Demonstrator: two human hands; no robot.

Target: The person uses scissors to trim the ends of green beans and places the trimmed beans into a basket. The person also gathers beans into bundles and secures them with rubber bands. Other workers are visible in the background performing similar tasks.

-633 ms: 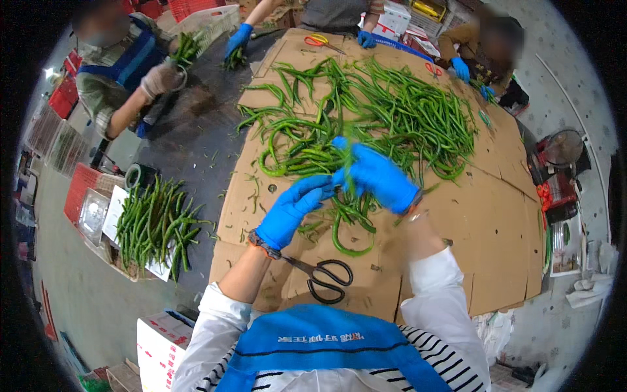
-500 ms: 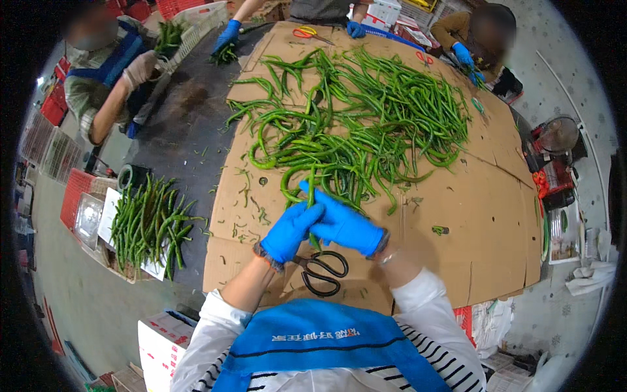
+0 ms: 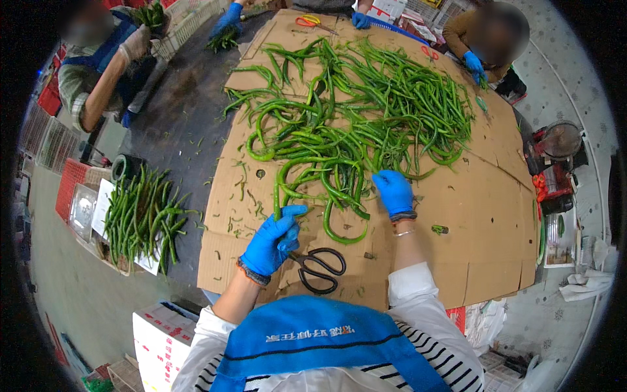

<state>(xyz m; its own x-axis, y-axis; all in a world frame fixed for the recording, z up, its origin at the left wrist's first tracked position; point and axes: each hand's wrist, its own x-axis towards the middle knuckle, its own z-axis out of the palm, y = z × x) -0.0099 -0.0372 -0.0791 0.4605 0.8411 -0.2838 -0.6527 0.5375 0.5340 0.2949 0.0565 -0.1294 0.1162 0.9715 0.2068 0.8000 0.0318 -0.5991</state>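
Head view: at seven o'clock the left hand (image 3: 270, 245) is pinching a green pepper (image 3: 277, 199) between its fingers, the pepper pointing toward twelve; at three o'clock the right hand (image 3: 394, 195) is resting at the edge of the pepper pile (image 3: 424, 111), its fingers bent, and whether they are gripping anything I cannot tell. The pile is lying on cardboard (image 3: 496, 248) from eleven to two o'clock; black-handled scissors (image 3: 318, 267) are lying at six.

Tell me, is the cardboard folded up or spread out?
Spread out: the cardboard reaches broadly across the table, its creases opened out, with peppers strewn over it.
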